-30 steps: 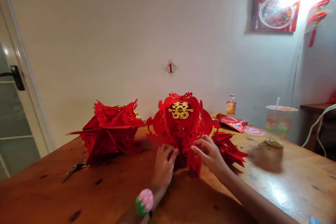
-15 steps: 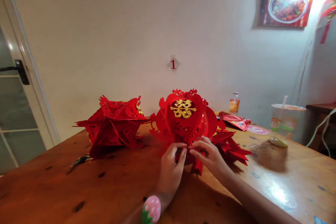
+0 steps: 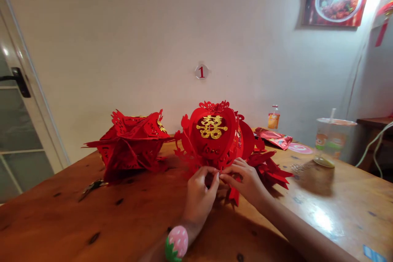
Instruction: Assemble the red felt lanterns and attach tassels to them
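Note:
A red cut-out lantern with a gold double character on its front stands on the wooden table. At its lower front edge, my left hand and my right hand meet, each with thumb and finger pinched together. What lies between the fingertips is too small to make out. A strawberry ornament is at my left wrist. To the left rests a second red lantern, partly folded. Red folded pieces lie just right of the front lantern.
Keys lie at the left. On the right are a plastic cup with a straw, a small orange bottle, a red wrapper, a pink round disc and a clump of small rings. A wall rises behind.
The view has shifted slightly. The front lantern has turned or tipped a little, and its gold character faces more to the left. Both hands stay pinched at its lower edge.

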### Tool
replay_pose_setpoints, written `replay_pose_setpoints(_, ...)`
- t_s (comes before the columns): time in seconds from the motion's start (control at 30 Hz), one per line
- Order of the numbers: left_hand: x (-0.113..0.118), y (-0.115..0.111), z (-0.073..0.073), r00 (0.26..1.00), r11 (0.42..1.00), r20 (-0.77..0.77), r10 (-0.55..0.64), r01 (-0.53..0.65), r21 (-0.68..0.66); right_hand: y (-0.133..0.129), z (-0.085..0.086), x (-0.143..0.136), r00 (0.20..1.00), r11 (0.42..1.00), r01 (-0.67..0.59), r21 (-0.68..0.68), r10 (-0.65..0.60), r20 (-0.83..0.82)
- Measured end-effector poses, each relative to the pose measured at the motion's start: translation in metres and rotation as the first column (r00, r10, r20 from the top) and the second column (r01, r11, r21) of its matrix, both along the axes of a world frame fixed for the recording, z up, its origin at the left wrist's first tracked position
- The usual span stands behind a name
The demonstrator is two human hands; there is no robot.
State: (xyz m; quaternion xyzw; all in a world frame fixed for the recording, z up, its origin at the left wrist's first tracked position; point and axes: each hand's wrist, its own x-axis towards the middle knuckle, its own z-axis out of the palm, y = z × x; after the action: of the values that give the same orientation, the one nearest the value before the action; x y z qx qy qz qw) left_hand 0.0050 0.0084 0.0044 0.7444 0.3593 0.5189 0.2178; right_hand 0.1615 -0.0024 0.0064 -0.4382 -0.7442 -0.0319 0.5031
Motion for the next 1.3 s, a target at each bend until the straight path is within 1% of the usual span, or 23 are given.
replay_pose_setpoints(0.13,0.001,-0.001,0.003,1.0,1.0,0.016,0.002,-0.001,-0.028,0.001,0.0,0.001,1.0,1.0,-0.015,-0.001,0.015,-0.024)
replay_pose_setpoints(0.2,0.0,-0.001,0.003,1.0,0.999,0.0,0.006,-0.006,-0.049,0.001,0.0,0.0,0.999,1.0,-0.023,-0.016,0.022,-0.03)
replay_pose_setpoints(0.33,-0.002,-0.001,0.003,0.997,0.998,-0.072,0.018,-0.022,-0.061,-0.003,0.001,-0.007,0.998,0.995,-0.018,-0.093,0.013,-0.062)
replay_pose_setpoints(0.4,-0.002,0.0,0.003,0.996,0.997,-0.085,0.028,-0.035,-0.074,-0.005,0.001,-0.01,0.996,0.991,-0.02,-0.133,0.009,-0.083)
replay_pose_setpoints(0.57,0.001,0.003,0.0,0.995,0.988,-0.063,0.073,-0.081,-0.13,-0.005,-0.002,-0.014,0.986,0.981,-0.043,-0.191,0.011,-0.164)
replay_pose_setpoints(0.73,0.002,0.002,-0.001,0.997,0.983,-0.018,0.072,-0.074,-0.169,-0.004,-0.005,-0.015,0.968,0.971,-0.088,-0.222,0.031,-0.249)
replay_pose_setpoints(0.9,0.002,-0.004,0.002,0.999,0.987,0.021,0.029,-0.026,-0.156,-0.009,-0.006,-0.012,0.942,0.951,-0.154,-0.267,0.06,-0.331)
replay_pose_setpoints(1.0,0.003,-0.006,0.003,1.0,0.992,0.014,-0.005,0.006,-0.129,-0.009,-0.01,-0.01,0.912,0.932,-0.188,-0.31,0.049,-0.407)
replay_pose_setpoints(1.17,0.003,-0.003,0.0,1.0,0.993,0.016,-0.022,0.024,-0.112,-0.011,-0.013,-0.011,0.874,0.915,-0.23,-0.332,0.044,-0.485)
replay_pose_setpoints(1.3,0.001,-0.001,0.001,0.999,0.996,0.037,-0.027,0.03,-0.088,-0.015,-0.01,-0.015,0.829,0.885,-0.308,-0.349,0.069,-0.556)
